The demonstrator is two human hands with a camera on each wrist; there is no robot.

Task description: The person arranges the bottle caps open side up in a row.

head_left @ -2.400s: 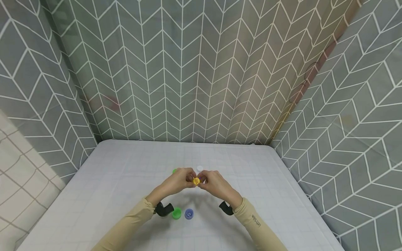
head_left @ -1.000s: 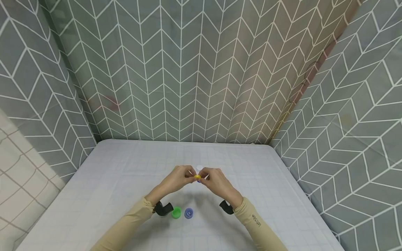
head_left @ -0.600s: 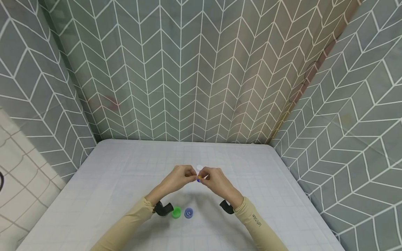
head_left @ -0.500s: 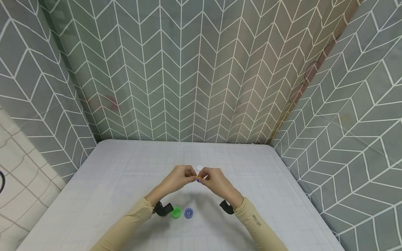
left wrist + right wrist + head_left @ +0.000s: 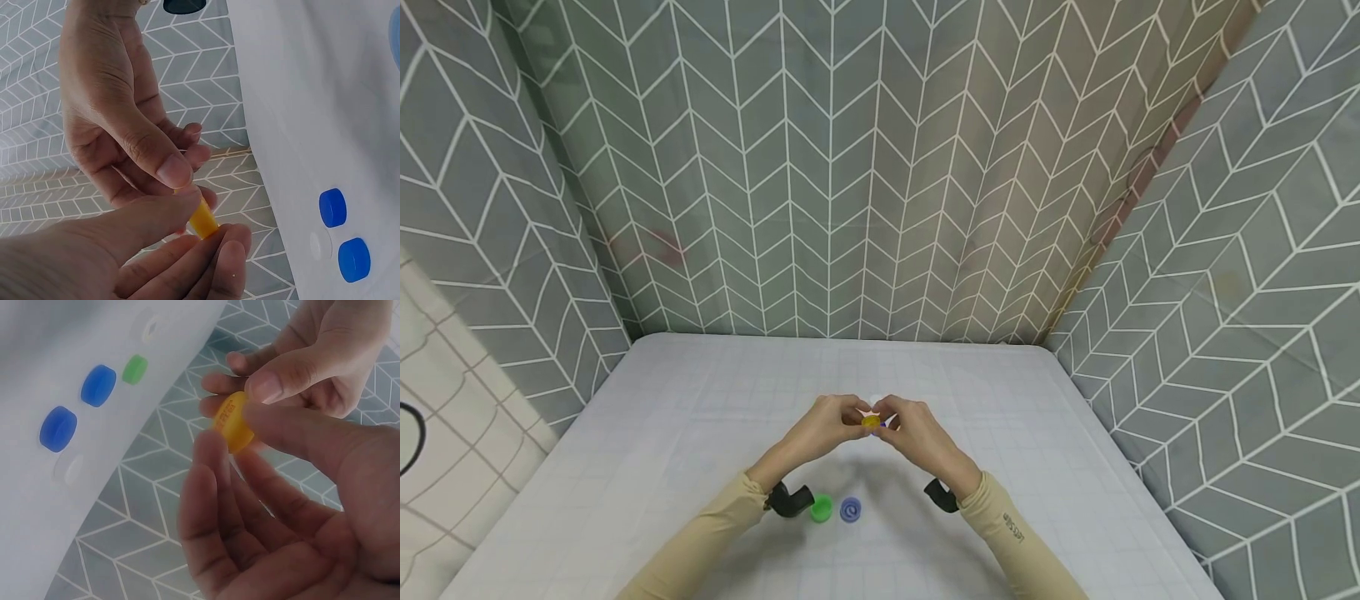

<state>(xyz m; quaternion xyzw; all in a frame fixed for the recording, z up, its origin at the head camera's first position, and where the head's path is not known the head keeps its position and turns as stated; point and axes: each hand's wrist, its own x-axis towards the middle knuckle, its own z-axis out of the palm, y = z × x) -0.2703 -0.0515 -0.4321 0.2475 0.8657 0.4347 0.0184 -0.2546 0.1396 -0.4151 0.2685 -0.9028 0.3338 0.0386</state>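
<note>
A yellow bottle cap (image 5: 232, 425) with red print on its top is held up between both hands, above the table. In the head view my left hand (image 5: 829, 422) pinches the cap from the left. My right hand (image 5: 917, 433) grips it from the other side, its thumb against the cap's edge in the right wrist view. The thumbs lie close together there, and fingers cover part of the rim. Beyond the hands, blue caps (image 5: 99, 385), a smaller green cap (image 5: 135, 369) and a pale whitish cap (image 5: 69, 469) lie on the table.
The white-covered table (image 5: 715, 392) has grey patterned curtains (image 5: 820, 208) behind and beside it. Nearer the body, between the forearms, lie a green cap (image 5: 822, 508) and a bluish round cap (image 5: 851, 510). A black curved object (image 5: 411, 437) shows at the left edge.
The yellow cap has been turned between the fingers: its printed face showed earlier, then its thin edge, and now a broad face shows again. Both hands have stayed nearly in place.
</note>
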